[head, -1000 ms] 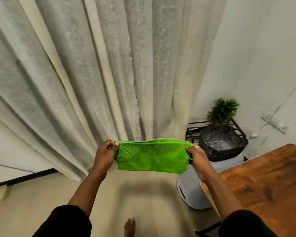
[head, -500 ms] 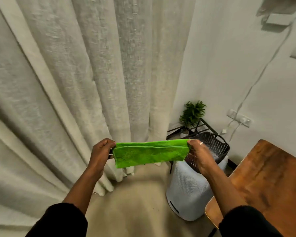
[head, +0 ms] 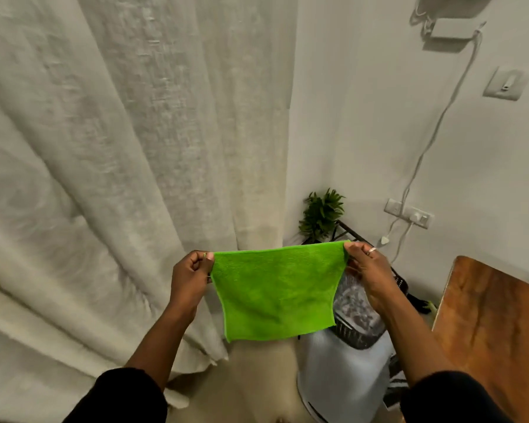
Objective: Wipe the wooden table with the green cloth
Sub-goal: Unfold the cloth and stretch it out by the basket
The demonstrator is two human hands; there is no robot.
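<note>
The green cloth (head: 275,291) hangs unfolded as a flat square in front of me, held up by its two top corners. My left hand (head: 191,276) pinches the top left corner. My right hand (head: 368,273), with a ring on one finger, pinches the top right corner. The wooden table (head: 495,325) shows only its near left corner at the right edge of the view, to the right of my right forearm. Both hands are in the air, well away from the table top.
A pale curtain (head: 135,148) fills the left and middle. A white cylindrical appliance (head: 345,383) with a black basket on top stands between me and the table. A small green plant (head: 321,215) sits in the corner. A wall socket (head: 409,216) with cables is above the table.
The cloth was folded into a narrow strip between my hands; it has dropped open into a full square. The view has swung right and the table corner sits closer to the edge.
</note>
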